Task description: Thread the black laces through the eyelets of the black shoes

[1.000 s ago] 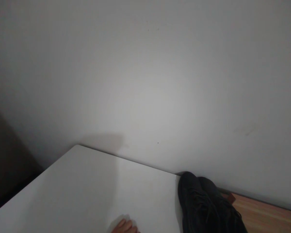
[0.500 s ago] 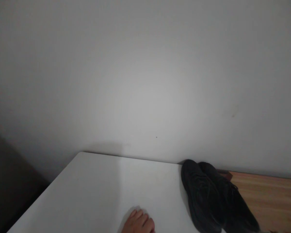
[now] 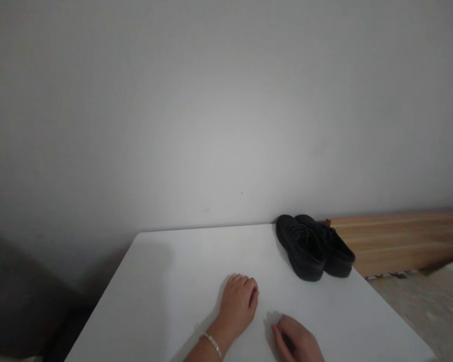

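My left hand (image 3: 238, 302), with a light bracelet (image 3: 211, 344) on its wrist, rests on the white tabletop (image 3: 200, 261). Its fingers are curled in and nothing shows in them. To its right, at the bottom edge of the view, my right hand (image 3: 300, 341) lies loosely closed, thumb beside the curled fingers, with no object visible in it. A pair of black lace-up shoes stands on the table's far right: the left shoe (image 3: 301, 251) and the right shoe (image 3: 335, 251), side by side. Neither hand touches them.
A plain grey-white wall (image 3: 226, 125) rises behind the table. Beyond the table's right edge lies a wood-grain board (image 3: 400, 241), and below it a pale floor (image 3: 423, 306). Dark shadow fills the left side.
The view has shifted and takes in more of the table; the shoes now appear smaller and whole. My right hand has come into view, and more of my left hand and its bracelet shows.
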Demonstrator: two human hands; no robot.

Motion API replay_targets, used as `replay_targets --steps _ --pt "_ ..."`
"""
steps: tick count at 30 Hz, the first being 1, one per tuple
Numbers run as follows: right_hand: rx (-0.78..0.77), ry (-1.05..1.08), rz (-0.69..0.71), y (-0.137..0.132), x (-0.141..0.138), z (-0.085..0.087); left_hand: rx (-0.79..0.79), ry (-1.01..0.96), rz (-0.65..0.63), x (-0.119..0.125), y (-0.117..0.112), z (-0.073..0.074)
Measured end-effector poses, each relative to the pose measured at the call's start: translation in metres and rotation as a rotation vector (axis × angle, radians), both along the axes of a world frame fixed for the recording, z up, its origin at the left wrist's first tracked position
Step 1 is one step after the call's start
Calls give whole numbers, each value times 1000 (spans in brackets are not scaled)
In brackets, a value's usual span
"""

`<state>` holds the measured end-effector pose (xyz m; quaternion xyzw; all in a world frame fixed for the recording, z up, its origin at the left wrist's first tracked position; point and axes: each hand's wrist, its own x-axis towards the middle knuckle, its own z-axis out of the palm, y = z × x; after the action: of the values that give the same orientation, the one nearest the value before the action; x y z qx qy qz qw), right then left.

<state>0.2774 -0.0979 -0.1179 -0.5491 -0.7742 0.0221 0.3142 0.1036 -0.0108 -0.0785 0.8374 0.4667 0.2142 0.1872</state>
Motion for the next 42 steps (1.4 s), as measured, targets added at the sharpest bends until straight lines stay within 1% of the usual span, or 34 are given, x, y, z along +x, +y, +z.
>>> replay_targets --steps 3,5,13,16,18,20,22,23,24,25,27,28,30,31,32,33,34,37,39,42 --pt "-41 -23 -46 -4 -5 9 6 -3 -14 -1 0 0" --pt "-61 -29 -56 -7 -7 13 12 -2 -15 -1 -1 1" --pt "-60 -17 -42 -8 -7 12 18 37 -5 -1 -1 2" --pt "-64 -7 -56 -9 -8 13 10 54 -13 0 -4 8" --pt "-45 -5 -58 -9 -9 13 1 64 -30 -5 -14 18" --pt "-18 -8 -47 -8 -9 14 -3 70 -50 -17 -33 29" --pt "-2 -15 -33 -7 -8 14 10 64 -57 -41 -55 33" --pt "2 -19 -25 -7 -7 14 47 50 -41 -57 -65 31" --pt "5 -21 -14 -7 -6 13 97 38 -8 -76 -74 26" --pt "9 -22 -1 -7 -5 12 165 29 44 -98 -81 17" --pt "13 -17 16 -7 -3 7 320 30 192 -143 -92 -7" --pt "14 -12 16 -6 -2 4 388 45 286 -164 -96 -20" --pt "12 0 -2 -6 -1 0 420 103 460 -197 -104 -43" --pt "15 6 -4 -5 0 0 417 115 520 -208 -109 -50" --pt "20 12 4 -5 0 0 395 124 560 -214 -113 -53" --pt "26 18 17 -5 -1 2 374 134 590 -215 -118 -53" --pt "33 26 28 -5 -1 5 345 152 610 -213 -121 -50" --pt "47 56 31 -7 -5 18 300 230 669 -197 -126 -32" --pt "59 80 27 -9 -7 24 292 275 681 -188 -125 -22" --pt "68 114 39 -10 -7 26 294 321 677 -184 -124 -16"
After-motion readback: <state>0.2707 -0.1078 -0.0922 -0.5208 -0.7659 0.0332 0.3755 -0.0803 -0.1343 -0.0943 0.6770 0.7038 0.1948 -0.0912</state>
